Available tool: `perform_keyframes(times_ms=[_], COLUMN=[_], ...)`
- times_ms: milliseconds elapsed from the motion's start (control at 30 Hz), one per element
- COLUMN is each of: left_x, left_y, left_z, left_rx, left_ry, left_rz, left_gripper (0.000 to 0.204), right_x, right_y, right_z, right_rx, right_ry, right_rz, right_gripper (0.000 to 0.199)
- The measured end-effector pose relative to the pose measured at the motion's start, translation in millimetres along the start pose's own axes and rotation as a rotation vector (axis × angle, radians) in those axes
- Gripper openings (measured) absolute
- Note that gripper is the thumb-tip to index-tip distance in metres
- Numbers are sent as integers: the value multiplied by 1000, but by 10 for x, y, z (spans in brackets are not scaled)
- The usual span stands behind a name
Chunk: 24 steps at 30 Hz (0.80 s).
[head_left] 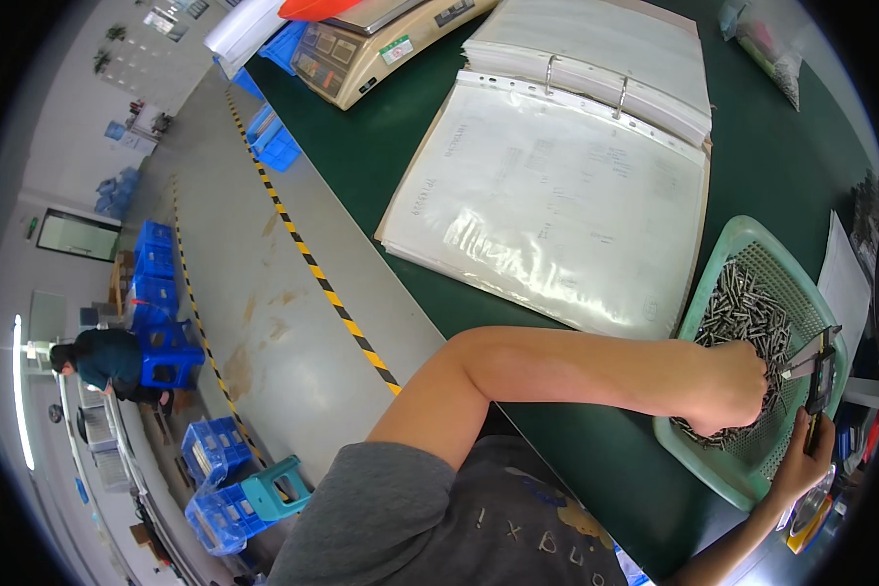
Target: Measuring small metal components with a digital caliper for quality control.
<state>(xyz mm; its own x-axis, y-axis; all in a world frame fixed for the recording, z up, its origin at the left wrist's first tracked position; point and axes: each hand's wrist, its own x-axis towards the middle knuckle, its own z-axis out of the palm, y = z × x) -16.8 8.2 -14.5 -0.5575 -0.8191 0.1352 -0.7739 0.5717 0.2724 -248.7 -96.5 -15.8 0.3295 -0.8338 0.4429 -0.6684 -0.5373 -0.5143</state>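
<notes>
A green plastic basket [689, 441] holds a heap of small metal pins [742, 311] at the right side of the table. My left hand [728, 389] reaches over the heap with its fingers curled closed; what they pinch, if anything, is hidden. Wrapped around a black digital caliper [822, 379] is my right hand [807, 457], at the basket's right rim. The caliper's silver jaws [803, 359] are spread apart and point toward my left hand, close to its fingers.
An open ring binder [557, 210] with plastic-sleeved sheets lies beside the basket on the green table [596, 469]. A weighing scale [347, 61] stands at the far left, a bag [776, 63] far right. Across the floor, a person [109, 359] sits near blue crates [215, 451].
</notes>
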Motion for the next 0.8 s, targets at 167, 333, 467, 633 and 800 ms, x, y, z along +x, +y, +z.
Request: perform_keyframes(times_ms=[167, 333, 467, 633, 800], left_x=[-20, -19, -25, -41, -35], left_y=[-2, -3, 0, 4, 3], left_z=[5, -3, -28, -25, -14], left_rx=[-12, -4, -3, 14, 6], left_ry=[24, 30, 30, 34, 5], left_rz=[0, 1, 8, 5, -4], left_gripper=[16, 15, 14, 14, 14], right_x=[0, -6, -4, -9, -14], right_y=[-24, -34, 7, -4, 4], right_z=[-15, -21, -25, 8, 17], right_rx=[-12, -1, 16, 15, 40], right_ry=[-30, -26, -32, -42, -31], right_rz=[7, -11, -1, 10, -13], right_gripper=[24, 23, 23, 23, 23])
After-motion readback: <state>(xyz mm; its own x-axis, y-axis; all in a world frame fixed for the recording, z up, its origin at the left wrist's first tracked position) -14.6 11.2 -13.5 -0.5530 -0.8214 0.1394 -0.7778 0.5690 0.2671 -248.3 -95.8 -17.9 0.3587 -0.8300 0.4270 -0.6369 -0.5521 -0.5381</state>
